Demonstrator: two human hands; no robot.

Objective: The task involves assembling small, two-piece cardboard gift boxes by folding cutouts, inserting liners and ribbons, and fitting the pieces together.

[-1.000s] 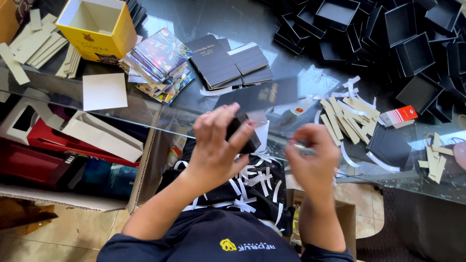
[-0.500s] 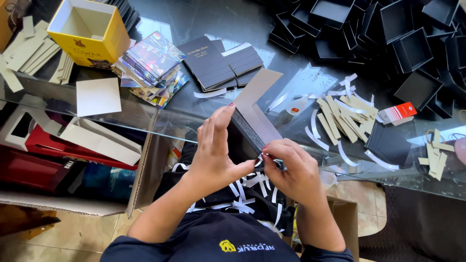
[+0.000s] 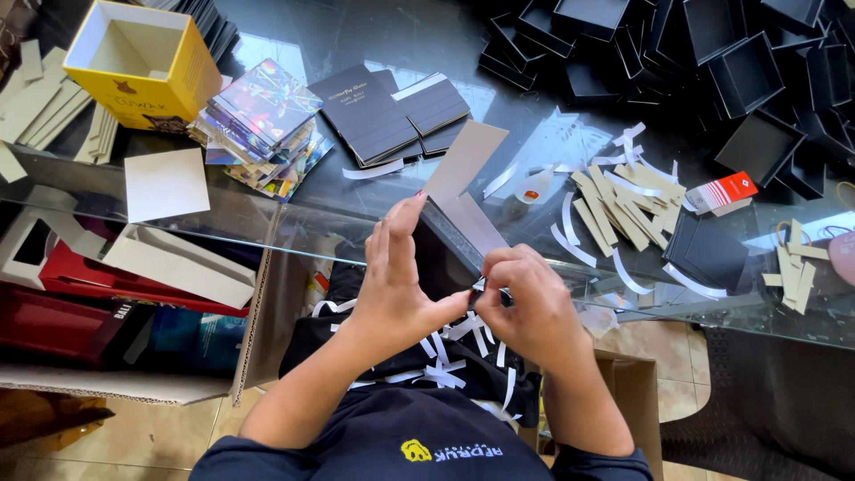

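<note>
head view:
left hand [image 3: 396,285]: fingers straight and together, pointing up, palm pressed flat on the side of the grey card panel [image 3: 463,191]; thumb reaches right to the panel's lower edge. Not curled round anything.
right hand [image 3: 530,307]: fingers curled, thumb and forefinger pinched on a thin white strip [image 3: 481,287] at the panel's lower end, touching the left thumb tip.
panel: folded grey board with a dark face, rises up and away from the pinch, tilted right; upper flap ends well above both hands, over the glass table [image 3: 499,53].
strip position: right at the pinch point, between the two thumbs; too small to tell how far it is peeled.
white strips [image 3: 445,356]: loose pile on the lap, just below both hands.
beige card strips [image 3: 623,200]: up and right of the grip, near, on the glass.
dark booklets [image 3: 392,111]: above the left hand, beyond the panel's top.
glossy cards [image 3: 263,125]: stack up-left of the grip.
yellow box [image 3: 142,62]: open, far up-left.
black trays [image 3: 712,53]: heap far up-right.
red-white packet [image 3: 723,191]: right of the beige strips, well apart from the hands.
</note>
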